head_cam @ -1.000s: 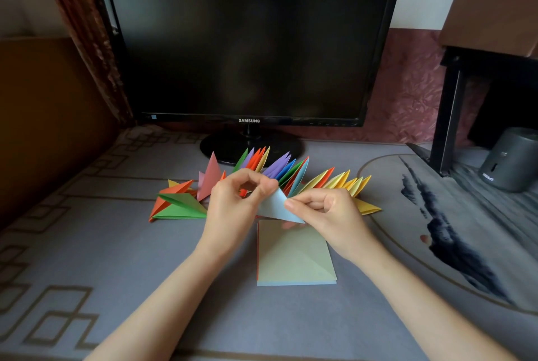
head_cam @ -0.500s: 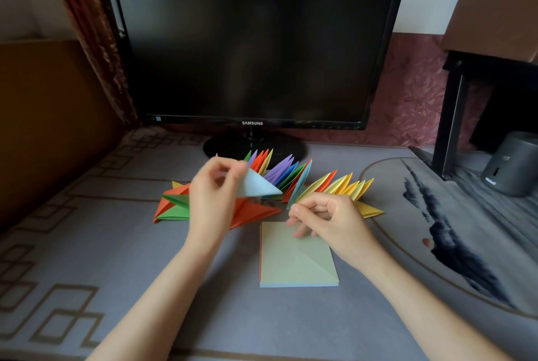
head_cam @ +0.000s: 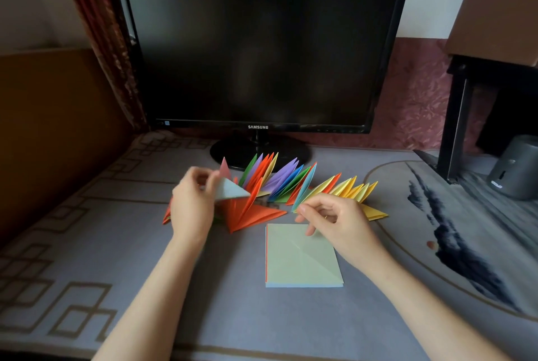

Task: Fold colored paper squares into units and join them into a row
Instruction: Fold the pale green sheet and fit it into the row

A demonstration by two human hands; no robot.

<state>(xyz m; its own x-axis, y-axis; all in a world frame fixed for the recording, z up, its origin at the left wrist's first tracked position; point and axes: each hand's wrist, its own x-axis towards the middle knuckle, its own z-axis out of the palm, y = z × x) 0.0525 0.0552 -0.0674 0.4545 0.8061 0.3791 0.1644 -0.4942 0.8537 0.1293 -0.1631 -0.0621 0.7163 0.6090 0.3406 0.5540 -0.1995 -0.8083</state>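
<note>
The row of folded units (head_cam: 291, 183) runs green, purple, orange, yellow, blue, then mostly yellow. Orange units (head_cam: 253, 215) lie flat beside it. The lifted folded unit (head_cam: 233, 190) is pale blue. The paper stack (head_cam: 302, 256) is pale green on top, with orange and light blue edges. The grey table cover (head_cam: 203, 302) bears tan angular lines and dark brush strokes. The monitor (head_cam: 262, 46) is black.

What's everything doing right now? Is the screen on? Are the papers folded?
Samsung monitor: off, screen dark.
row of units: folded, mostly standing, fanned out.
light blue unit: folded, pinched in the left hand, raised.
paper stack: lying flat, top sheet creased diagonally.
right hand: loosely curled, holding nothing.
</note>
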